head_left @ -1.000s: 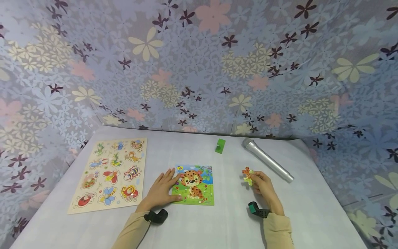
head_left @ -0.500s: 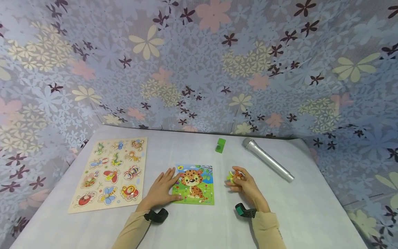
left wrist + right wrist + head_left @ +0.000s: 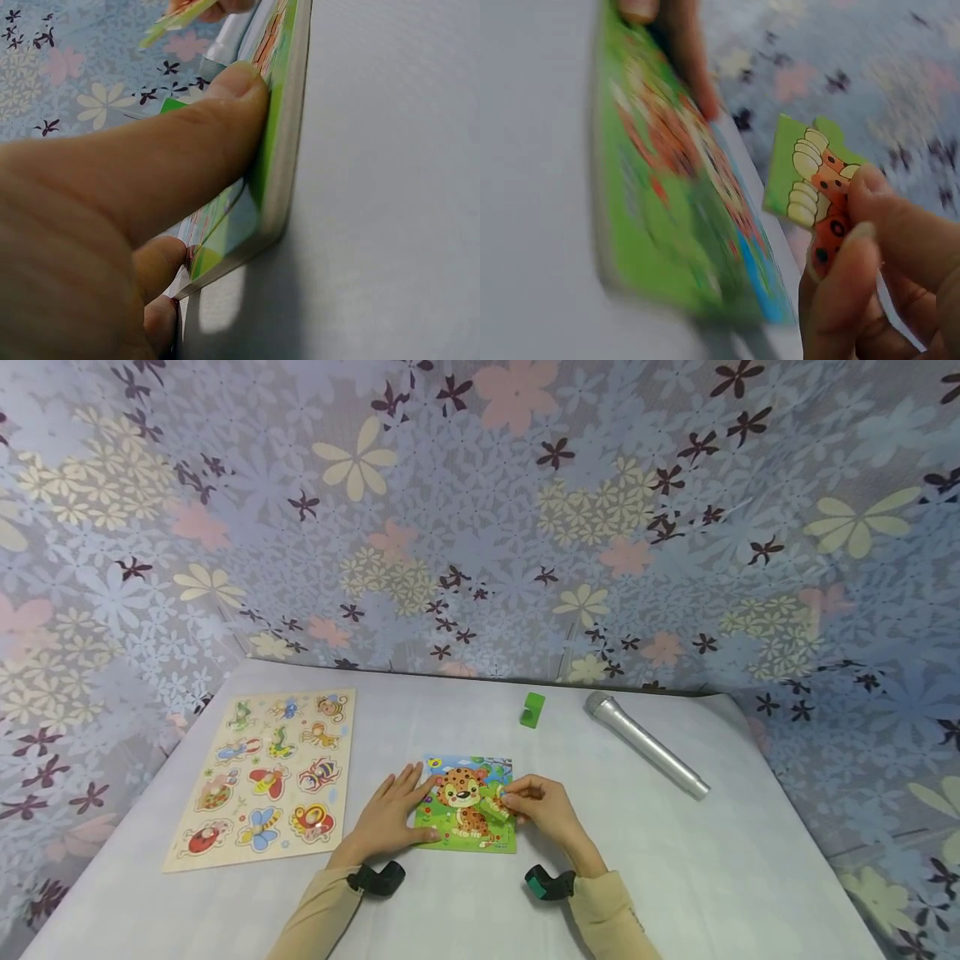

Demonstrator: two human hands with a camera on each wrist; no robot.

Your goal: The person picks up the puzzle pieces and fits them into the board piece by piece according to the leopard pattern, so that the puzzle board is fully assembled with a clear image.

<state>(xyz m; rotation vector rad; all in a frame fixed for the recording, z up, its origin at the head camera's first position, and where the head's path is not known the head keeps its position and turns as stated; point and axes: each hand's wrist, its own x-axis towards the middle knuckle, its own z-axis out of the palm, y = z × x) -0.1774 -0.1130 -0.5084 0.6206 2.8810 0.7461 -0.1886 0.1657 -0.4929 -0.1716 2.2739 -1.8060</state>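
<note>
A square jigsaw puzzle with a cartoon leopard on green grass lies mid-table in the head view. My left hand rests along its left side, fingers straight and spread; the left wrist view has the thumb lying on the puzzle's surface by the edge. Above the puzzle's right half, my right hand pinches a jigsaw piece between thumb and fingers. In the right wrist view that piece shows cream paws and orange spotted fur on green, tilted and held up off the puzzle.
On the left lies a wooden peg puzzle with several insect pieces. A small green notched block is at the back, and a silver microphone lies slanted at the right. Flowered fabric hangs behind the table.
My right hand has carried the jigsaw piece leftward, from beside the microphone to over the puzzle's right half, turning the piece on the way. My left hand has stayed put.
</note>
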